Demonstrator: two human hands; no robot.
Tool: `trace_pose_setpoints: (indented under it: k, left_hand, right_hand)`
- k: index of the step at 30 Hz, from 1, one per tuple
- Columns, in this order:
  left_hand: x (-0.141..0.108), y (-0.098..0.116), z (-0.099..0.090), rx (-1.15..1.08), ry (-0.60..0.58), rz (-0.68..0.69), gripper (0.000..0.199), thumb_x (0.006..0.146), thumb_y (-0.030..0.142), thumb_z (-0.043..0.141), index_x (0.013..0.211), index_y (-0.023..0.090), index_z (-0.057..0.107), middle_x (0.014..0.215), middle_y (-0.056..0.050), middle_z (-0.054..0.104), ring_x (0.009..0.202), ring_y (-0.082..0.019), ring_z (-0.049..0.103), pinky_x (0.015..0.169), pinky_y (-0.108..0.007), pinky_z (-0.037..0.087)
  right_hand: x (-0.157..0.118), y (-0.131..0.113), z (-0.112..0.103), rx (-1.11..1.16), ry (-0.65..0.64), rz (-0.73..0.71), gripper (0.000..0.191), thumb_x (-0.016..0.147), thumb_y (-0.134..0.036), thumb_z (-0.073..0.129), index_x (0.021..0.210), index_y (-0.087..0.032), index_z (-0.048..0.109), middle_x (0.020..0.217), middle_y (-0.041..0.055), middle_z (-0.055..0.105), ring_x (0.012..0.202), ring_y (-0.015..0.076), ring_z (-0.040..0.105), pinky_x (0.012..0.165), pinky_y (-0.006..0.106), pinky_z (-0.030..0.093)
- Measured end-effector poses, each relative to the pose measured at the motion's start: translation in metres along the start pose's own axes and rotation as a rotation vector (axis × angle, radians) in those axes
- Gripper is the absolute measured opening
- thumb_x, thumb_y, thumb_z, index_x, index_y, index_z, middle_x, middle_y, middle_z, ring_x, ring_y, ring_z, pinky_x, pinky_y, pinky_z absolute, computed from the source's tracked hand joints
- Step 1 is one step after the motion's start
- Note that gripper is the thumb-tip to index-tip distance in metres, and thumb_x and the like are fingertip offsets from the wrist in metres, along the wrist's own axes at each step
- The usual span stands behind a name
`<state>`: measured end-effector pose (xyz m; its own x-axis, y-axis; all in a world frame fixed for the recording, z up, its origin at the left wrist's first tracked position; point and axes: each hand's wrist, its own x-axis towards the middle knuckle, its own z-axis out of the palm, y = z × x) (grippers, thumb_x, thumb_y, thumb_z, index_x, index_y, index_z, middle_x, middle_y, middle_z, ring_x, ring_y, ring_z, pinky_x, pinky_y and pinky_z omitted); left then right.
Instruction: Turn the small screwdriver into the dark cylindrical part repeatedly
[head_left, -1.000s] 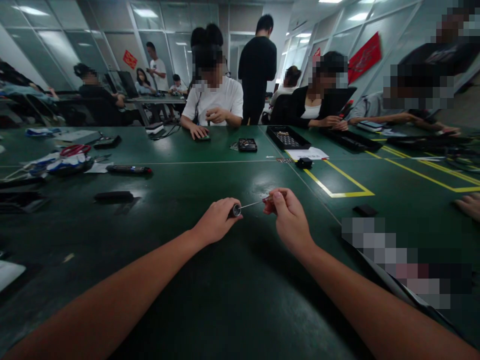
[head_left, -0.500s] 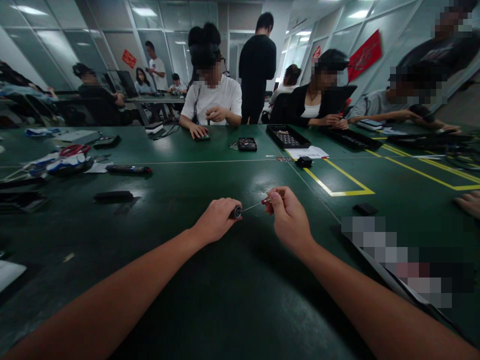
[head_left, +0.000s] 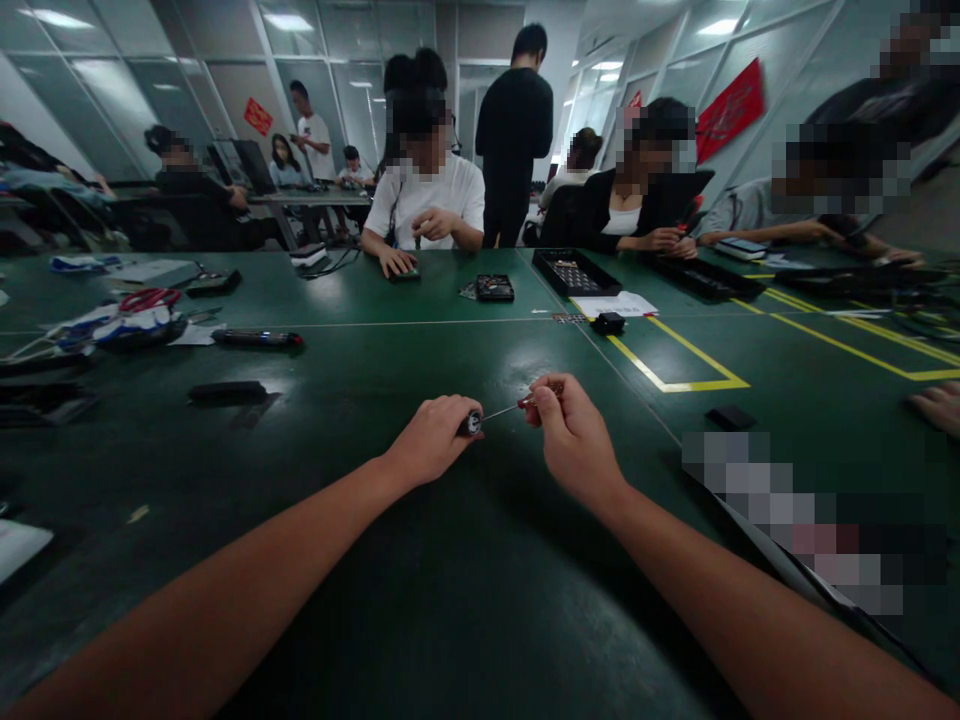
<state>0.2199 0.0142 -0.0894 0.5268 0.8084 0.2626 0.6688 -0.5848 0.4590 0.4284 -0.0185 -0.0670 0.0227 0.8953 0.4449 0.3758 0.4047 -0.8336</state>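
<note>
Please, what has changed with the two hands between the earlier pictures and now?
The right hand has shifted slightly left, toward the left hand, together with the thin tool it holds. Nothing was taken hold of or let go. The left hand stays closed around the dark round part, almost in place.

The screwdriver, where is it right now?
In the head view, the screwdriver is near the middle, in the person's right hand, its thin shaft pointing at the dark round piece in the left hand.
</note>
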Motion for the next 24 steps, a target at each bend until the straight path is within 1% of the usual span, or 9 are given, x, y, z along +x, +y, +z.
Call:
trace_pose_setpoints:
  k: [7,10,14,19,24]
  left_hand:
    - [-0.0004,-0.0046,0.0025,0.014,0.004,0.001,0.019,0.094,0.025,0.066,0.112,0.020,0.060,0.111,-0.007,0.068,0.104,-0.026,0.062,0.094,-0.045,0.046]
    - [-0.0009,-0.0066,0.0033,0.011,0.009,-0.001,0.019,0.095,0.027,0.065,0.112,0.021,0.060,0.111,-0.006,0.068,0.104,-0.026,0.062,0.093,-0.044,0.046]
    - [-0.0010,-0.0043,0.0013,-0.006,0.001,-0.027,0.018,0.095,0.026,0.065,0.111,0.020,0.060,0.111,-0.007,0.068,0.105,-0.026,0.062,0.093,-0.044,0.046]
    - [-0.0008,-0.0024,0.0003,-0.009,0.000,-0.034,0.016,0.094,0.024,0.065,0.109,0.020,0.061,0.110,-0.007,0.068,0.104,-0.027,0.062,0.093,-0.044,0.047]
    - [-0.0009,-0.0048,0.0026,0.001,0.010,-0.001,0.017,0.095,0.026,0.065,0.110,0.020,0.061,0.108,-0.006,0.068,0.103,-0.025,0.062,0.093,-0.044,0.047]
  right_hand:
    - [-0.0007,-0.0003,-0.0028,-0.081,0.032,-0.008,0.017,0.104,-0.036,0.044,0.097,-0.024,0.054,0.078,0.0005,0.064,0.071,0.0188,0.061,0.068,0.035,0.046]
    - [-0.0005,-0.0013,-0.0034,-0.077,0.041,-0.004,0.018,0.104,-0.037,0.044,0.097,-0.024,0.054,0.078,0.0007,0.063,0.072,0.0193,0.062,0.068,0.036,0.046]
    - [-0.0013,-0.0029,-0.0038,-0.052,0.054,-0.016,0.017,0.104,-0.037,0.044,0.098,-0.025,0.054,0.078,0.0001,0.062,0.072,0.0188,0.061,0.069,0.035,0.046]
    - [-0.0032,-0.0024,-0.0027,-0.020,0.015,-0.031,0.017,0.104,-0.037,0.043,0.100,-0.024,0.054,0.080,0.0004,0.063,0.073,0.0183,0.060,0.070,0.035,0.046]
    - [-0.0028,-0.0015,-0.0004,-0.063,-0.035,-0.035,0.016,0.104,-0.035,0.044,0.100,-0.024,0.054,0.079,0.0002,0.063,0.072,0.0181,0.061,0.069,0.034,0.046]
